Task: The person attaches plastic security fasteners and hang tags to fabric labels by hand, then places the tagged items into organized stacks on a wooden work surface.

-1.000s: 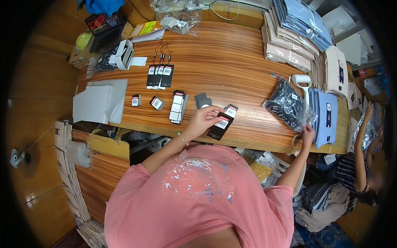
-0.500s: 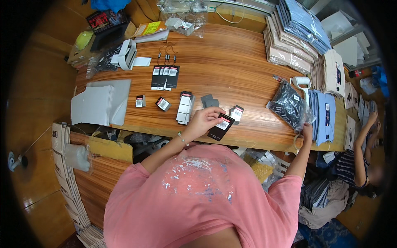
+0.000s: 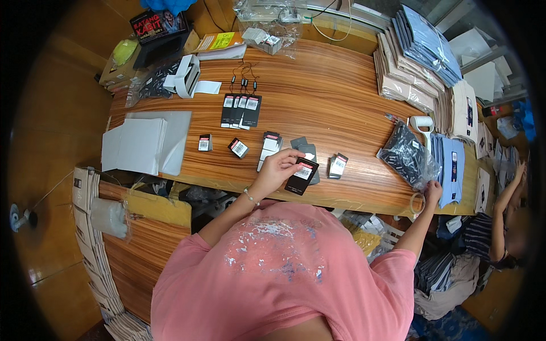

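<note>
My left hand [image 3: 278, 172] pinches a black hang tag [image 3: 302, 178] with a white barcode sticker, holding it just above the table's near edge. Grey-black tags [image 3: 303, 146] lie partly hidden behind it. Close by on the table are a pile of tags with white stickers [image 3: 269, 149] and a small stack of tags [image 3: 338, 166]. At the right, my right hand [image 3: 433, 191] has its fingers closed on the near corner of a clear plastic bag [image 3: 405, 154] full of small black pieces, probably tag strings.
Strung black tags [image 3: 242, 111] are fanned out mid-table, with two small sticker piles [image 3: 238, 148] nearer. White sheets [image 3: 135, 145] lie left. Folded garments in plastic [image 3: 406, 71], a white lint roller [image 3: 421, 123], blue garments [image 3: 452, 170] and a tape roll [image 3: 417, 203] are right, beyond them another person [image 3: 483, 236].
The whole view has shifted slightly, so the table sits further right in the picture. My left hand, with the tag, has moved a little left over the table. My right hand stays at the bag.
</note>
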The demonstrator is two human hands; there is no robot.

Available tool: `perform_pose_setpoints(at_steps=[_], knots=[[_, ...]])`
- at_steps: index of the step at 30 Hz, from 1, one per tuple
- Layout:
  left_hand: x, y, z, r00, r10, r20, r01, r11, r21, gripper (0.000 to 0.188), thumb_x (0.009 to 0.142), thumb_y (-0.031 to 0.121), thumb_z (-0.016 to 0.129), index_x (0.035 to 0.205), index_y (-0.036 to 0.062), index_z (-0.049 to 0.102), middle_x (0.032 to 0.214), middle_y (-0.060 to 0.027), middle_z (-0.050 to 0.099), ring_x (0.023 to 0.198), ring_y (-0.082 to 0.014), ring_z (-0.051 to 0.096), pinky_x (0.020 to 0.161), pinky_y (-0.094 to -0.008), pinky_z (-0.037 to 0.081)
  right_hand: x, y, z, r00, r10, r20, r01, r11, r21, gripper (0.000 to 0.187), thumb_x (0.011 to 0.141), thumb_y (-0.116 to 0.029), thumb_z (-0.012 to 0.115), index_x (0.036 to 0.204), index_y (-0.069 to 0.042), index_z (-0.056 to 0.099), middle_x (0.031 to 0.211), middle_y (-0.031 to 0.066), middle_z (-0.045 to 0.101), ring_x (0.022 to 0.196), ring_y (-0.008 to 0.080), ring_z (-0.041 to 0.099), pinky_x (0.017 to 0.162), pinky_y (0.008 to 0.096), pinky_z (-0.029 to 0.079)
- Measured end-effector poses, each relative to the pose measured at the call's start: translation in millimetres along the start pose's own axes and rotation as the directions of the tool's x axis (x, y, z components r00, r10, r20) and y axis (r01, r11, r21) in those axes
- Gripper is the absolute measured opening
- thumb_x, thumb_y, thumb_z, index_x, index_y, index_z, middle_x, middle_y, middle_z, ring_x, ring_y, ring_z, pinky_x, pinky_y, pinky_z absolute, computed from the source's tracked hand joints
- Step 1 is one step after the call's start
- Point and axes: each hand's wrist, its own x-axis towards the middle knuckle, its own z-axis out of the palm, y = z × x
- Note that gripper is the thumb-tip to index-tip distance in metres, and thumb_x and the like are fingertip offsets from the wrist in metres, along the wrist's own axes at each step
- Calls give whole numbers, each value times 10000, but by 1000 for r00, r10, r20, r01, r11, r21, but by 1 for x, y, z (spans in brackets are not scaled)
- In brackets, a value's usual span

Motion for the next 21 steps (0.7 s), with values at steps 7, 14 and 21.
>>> perform_pose_setpoints(at_steps=[7, 14, 21], knots=[[1, -4, -6, 1000, 8, 18, -9, 1000, 17, 227, 807, -4, 592, 1031, -3, 560, 883, -76, 623, 815, -95, 595, 702, -186, 478, 19, 20, 20, 972, 92, 215, -32, 963, -267, 149, 787, -64, 523, 866, -42, 648, 548, 25, 537, 440, 117, 505, 396, 255, 403], [5, 2, 5, 997, -18, 69, 16, 1000, 27, 224, 812, 3, 588, 1033, -9, 554, 891, -76, 625, 823, -94, 593, 708, -184, 474, 26, 37, 8, 977, 39, 211, -16, 994, -111, 109, 819, -121, 556, 813, -44, 633, 535, 8, 526, 391, 98, 463, 351, 238, 318], [-1, 0, 1, 998, -28, 60, 27, 1000, 12, 224, 814, 6, 589, 1035, -1, 554, 891, -73, 616, 820, -89, 586, 705, -189, 470, 7, 21, 5, 991, -78, 105, 81, 996, -26, 50, 788, -88, 596, 760, -50, 611, 564, -3, 527, 408, 78, 441, 370, 221, 323]])
